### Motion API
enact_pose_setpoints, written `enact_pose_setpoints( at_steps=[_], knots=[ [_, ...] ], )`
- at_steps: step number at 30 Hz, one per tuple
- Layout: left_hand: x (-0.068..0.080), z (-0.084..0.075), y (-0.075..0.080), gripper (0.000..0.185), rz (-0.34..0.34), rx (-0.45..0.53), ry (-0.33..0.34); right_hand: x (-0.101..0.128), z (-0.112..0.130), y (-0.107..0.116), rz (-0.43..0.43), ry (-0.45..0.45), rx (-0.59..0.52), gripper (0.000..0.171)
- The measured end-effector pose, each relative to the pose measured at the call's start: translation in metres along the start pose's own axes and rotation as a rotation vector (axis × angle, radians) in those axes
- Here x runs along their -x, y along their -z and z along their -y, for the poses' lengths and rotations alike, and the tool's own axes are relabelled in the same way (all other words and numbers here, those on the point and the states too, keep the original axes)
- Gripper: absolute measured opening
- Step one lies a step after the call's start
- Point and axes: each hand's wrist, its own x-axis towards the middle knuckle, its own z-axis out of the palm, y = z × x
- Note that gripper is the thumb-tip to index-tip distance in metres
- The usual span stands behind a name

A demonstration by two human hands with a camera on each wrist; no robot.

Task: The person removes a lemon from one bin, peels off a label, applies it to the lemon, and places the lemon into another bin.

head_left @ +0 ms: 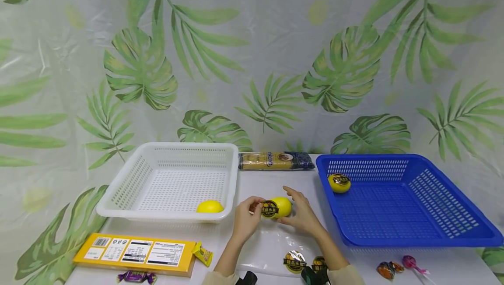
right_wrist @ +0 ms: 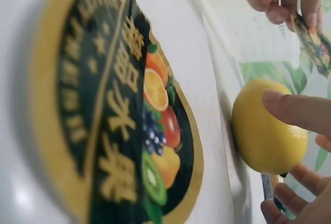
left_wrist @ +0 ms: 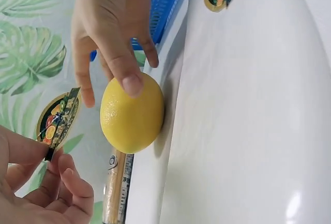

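My left hand (head_left: pixel 246 220) pinches a round black-and-gold fruit sticker (left_wrist: pixel 58 123) by its edge between thumb and fingertips. Just right of it is a yellow lemon (head_left: pixel 285 206), low over the white table, partly covered by the sticker in the head view. My right hand (head_left: pixel 304 216) holds this lemon from the right, thumb on one side and fingers spread around the other. The left wrist view shows a gap between sticker and lemon. Two more fruit stickers, one being a large sticker (head_left: pixel 294 262), lie on the sheet near my forearms.
A white basket (head_left: pixel 114 212) holding a lemon (head_left: pixel 210 206) stands left. The blue basket (head_left: pixel 417 244) at right contains a stickered lemon (head_left: pixel 339 183). Behind lies a pasta packet (head_left: pixel 257 161). In front are a yellow box (head_left: pixel 134 253), wrapped candies (head_left: pixel 202 254) and a lollipop (head_left: pixel 409 262).
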Motion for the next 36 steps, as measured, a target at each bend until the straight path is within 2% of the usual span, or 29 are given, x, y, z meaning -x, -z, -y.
enact_pose_setpoints(
  at_steps=[6,11,19,30,36],
  knots=[
    [-0.011,0.002,-0.002,0.018,-0.021,0.007,0.045,-0.008,-0.005,-0.005,0.088,-0.012,-0.039,0.076],
    [-0.018,-0.002,-0.004,0.017,-0.02,0.026,0.077,-0.012,-0.008,-0.009,0.106,-0.025,-0.05,0.069],
    [-0.026,-0.009,-0.007,0.013,-0.058,0.054,0.127,-0.017,-0.013,-0.016,0.043,-0.054,-0.079,0.069],
    [-0.03,-0.016,-0.013,0.004,-0.065,0.025,0.136,-0.023,-0.012,-0.022,-0.102,0.007,-0.173,0.063],
    [-0.028,-0.019,-0.017,0.004,-0.096,-0.028,0.059,-0.025,-0.004,-0.02,-0.146,0.057,-0.171,0.064]
  ],
)
